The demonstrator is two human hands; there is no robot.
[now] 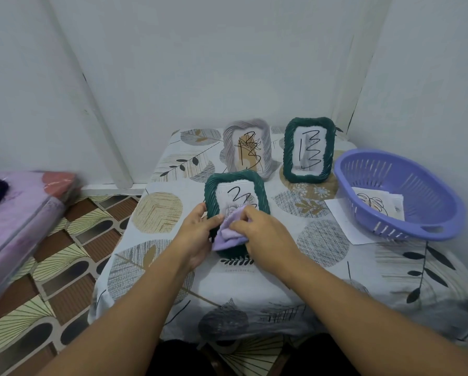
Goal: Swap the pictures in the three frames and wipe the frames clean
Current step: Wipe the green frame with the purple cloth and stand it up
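Note:
A dark green frame (237,183) lies tilted on the table in front of me, its glass marked with black scribbles. My left hand (197,234) grips its left edge. My right hand (265,234) presses a lilac cloth (231,232) onto the frame's lower half. Behind it a pale grey frame (246,147) stands upright with a scribbled plant picture. To its right a second dark green frame (309,150) stands upright, also scribbled on.
A lilac plastic basket (398,191) at the right holds loose pictures (374,202), and a white sheet (344,221) lies under it. The table (322,267) wears a leaf-patterned cloth and sits in a wall corner. A wrapped purple mattress (15,213) lies on the floor at left.

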